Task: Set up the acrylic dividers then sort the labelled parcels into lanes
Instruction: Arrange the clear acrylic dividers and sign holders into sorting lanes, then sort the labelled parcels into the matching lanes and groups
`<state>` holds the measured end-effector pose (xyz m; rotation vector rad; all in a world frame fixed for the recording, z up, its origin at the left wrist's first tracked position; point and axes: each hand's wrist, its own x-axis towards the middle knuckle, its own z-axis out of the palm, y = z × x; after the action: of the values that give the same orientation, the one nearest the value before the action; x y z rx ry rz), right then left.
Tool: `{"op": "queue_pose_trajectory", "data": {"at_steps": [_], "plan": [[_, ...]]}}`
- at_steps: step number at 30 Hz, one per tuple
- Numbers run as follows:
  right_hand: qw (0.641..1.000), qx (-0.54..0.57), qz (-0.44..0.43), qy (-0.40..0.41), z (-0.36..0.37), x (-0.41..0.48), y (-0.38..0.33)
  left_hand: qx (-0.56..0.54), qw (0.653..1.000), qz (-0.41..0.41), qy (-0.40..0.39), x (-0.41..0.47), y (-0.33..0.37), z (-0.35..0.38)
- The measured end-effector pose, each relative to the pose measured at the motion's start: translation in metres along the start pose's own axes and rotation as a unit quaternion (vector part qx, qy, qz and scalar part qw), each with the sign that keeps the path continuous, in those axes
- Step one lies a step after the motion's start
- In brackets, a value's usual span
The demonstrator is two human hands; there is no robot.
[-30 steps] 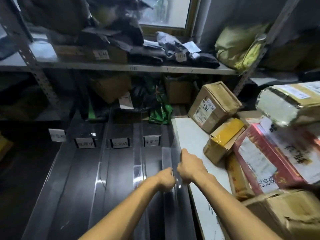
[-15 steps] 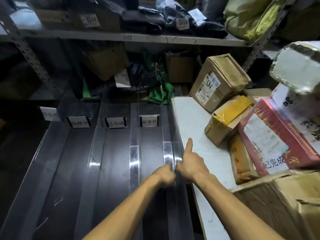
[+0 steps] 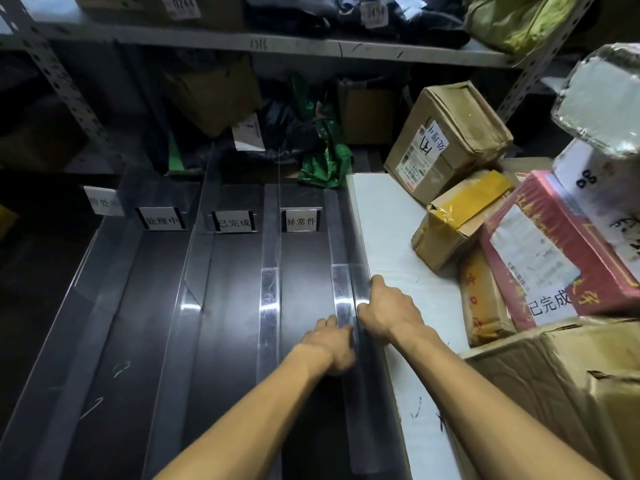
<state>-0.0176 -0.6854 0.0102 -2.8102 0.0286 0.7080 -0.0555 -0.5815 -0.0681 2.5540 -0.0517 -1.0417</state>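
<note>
Gripping acrylic divider [image 3: 358, 268], frame centre | right hand [image 3: 388, 311] curled over its edge | left hand [image 3: 329, 344] curled alongside, grip unclear

A grey metal shelf [image 3: 277, 46] runs across the back, and a perforated post [image 3: 65, 88] slants down from its left end. On its right part a yellow-green sack [image 3: 512, 19] lies beside dark bags [image 3: 433, 26]. Below the shelf sit a crumpled green bag [image 3: 325, 164] and a white board [image 3: 391, 237].

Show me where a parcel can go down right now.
The labelled lanes between the acrylic dividers lie bare. The white board is free between the rightmost divider and the stacked parcels, which crowd its right side.
</note>
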Motion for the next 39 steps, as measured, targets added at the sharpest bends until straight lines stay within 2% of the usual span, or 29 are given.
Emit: {"op": "queue_pose_trajectory", "data": {"at_steps": [10,16,22,29,39], "plan": [[0.999,-0.020,0.021,-0.013,-0.016,-0.010,0.004,-0.091,0.996,0.011,-0.014,-0.012,0.002,-0.024],[0.999,-0.030,0.010,0.011,-0.034,-0.022,-0.007,-0.104,0.994,0.036,0.007,-0.032,0.007,-0.052],[0.996,0.011,-0.089,0.011,-0.061,-0.035,-0.045,-0.113,0.991,0.052,0.055,-0.069,-0.013,-0.092],[0.972,0.030,-0.234,0.012,-0.075,-0.064,-0.128,-0.159,0.966,0.048,0.196,-0.157,-0.067,-0.136],[0.908,-0.006,-0.417,-0.035,-0.039,-0.148,-0.326,-0.216,0.899,-0.108,0.366,-0.326,-0.242,-0.155]]}}
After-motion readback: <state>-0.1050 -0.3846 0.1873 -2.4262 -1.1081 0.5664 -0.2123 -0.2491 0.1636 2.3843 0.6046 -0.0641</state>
